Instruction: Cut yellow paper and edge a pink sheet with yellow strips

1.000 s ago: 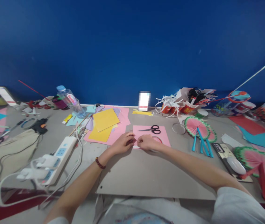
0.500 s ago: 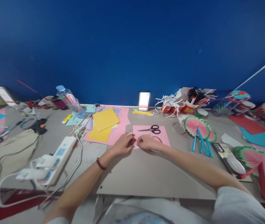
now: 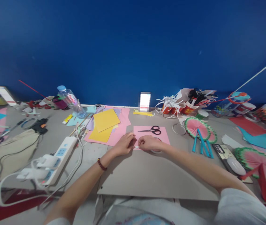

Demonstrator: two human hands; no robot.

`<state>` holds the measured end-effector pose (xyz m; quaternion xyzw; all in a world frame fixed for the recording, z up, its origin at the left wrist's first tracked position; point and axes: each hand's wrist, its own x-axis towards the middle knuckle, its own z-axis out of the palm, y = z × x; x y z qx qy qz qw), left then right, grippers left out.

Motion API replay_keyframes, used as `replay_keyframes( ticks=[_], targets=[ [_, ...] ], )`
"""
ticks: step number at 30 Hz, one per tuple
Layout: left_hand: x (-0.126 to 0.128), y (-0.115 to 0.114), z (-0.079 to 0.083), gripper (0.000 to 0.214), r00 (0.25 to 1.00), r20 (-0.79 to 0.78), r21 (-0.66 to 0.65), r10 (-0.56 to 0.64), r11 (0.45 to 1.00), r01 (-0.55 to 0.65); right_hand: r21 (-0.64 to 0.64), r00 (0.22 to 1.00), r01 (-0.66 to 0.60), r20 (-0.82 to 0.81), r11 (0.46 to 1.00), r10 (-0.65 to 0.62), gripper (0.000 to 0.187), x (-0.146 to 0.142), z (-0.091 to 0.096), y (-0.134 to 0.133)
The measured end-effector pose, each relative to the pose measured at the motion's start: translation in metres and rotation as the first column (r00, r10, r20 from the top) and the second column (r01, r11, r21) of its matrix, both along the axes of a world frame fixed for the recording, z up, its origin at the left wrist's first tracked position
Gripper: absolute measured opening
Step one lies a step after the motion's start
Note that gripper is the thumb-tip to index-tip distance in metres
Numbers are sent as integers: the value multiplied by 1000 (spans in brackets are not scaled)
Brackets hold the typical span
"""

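Both hands are at the near part of a small pink paper sheet (image 3: 165, 135) lying flat on the worktop (image 3: 156, 175). The left hand (image 3: 125, 144), with fingers curled, is at the sheet's left edge; the right hand (image 3: 148, 143), fingers bent with tips pointing left, is over its near middle. A short white strip (image 3: 136, 147) shows in the narrow gap between the fingertips, at the near edge of the sheet. The visible part of its long axis runs roughly left to right, from one hand toward the other, with neither hand clearly nearer. Whether either hand is gripping the strip cannot be told. A roll of tape (image 3: 156, 152) is partly hidden beneath the right wrist. Black-handled scissors (image 3: 152, 130) lie on the far part of the sheet, blades left, handles right, nearer the right hand. Farther out, yellow sheets (image 3: 106, 121) overlap larger pink sheets (image 3: 124, 116) to the left; a round ring (image 3: 179, 134) and a pink-and-green paper fan (image 3: 196, 125) are to the right. At the far side, a phone (image 3: 144, 101) stands upright behind yellow strips (image 3: 143, 113). A power strip (image 3: 63, 156) lies at the near left.
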<state>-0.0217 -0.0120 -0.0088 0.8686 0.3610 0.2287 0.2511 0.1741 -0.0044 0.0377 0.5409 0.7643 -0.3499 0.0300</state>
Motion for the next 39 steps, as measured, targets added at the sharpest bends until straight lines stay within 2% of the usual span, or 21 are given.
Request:
replay_keyframes(
  ticks=[3, 5, 12, 23, 27, 31, 35, 39],
  targets=[
    [0, 0, 1, 29, 1000, -4, -10, 0, 1000, 0, -52, 998, 54, -10, 997, -55, 38, 4, 5, 1],
    [0, 0, 1, 28, 1000, -4, -13, 2, 1000, -2, -67, 998, 50, -31, 996, -52, 42, 7, 4, 3],
    [-1, 1, -2, 25, 1000, -9, -11, -3, 1000, 2, -93, 991, -16, -135, 995, 3, 28, 14, -13, 10],
    [-1, 0, -1, 26, 1000, 2, -10, -2, 1000, 2, -141, 953, -51, -303, 989, 6, 16, 32, -39, 17],
    [-1, 0, -2, 26, 1000, 10, -18, 2, 1000, -1, -100, 971, -64, -235, 993, 39, 16, 31, -37, 17],
    [-1, 1, -2, 26, 1000, 13, -13, 4, 1000, -4, -34, 996, -47, -72, 998, 44, 18, 23, -23, 14],
    [-1, 1, -2, 26, 1000, 11, -12, 0, 1000, 0, -69, 997, -59, 50, 996, 62, 22, 15, -7, 15],
    [-2, 1, -1, 27, 1000, 12, -10, -5, 1000, 5, -106, 991, -96, 82, 990, 105, 25, 12, 2, 19]
  ],
)
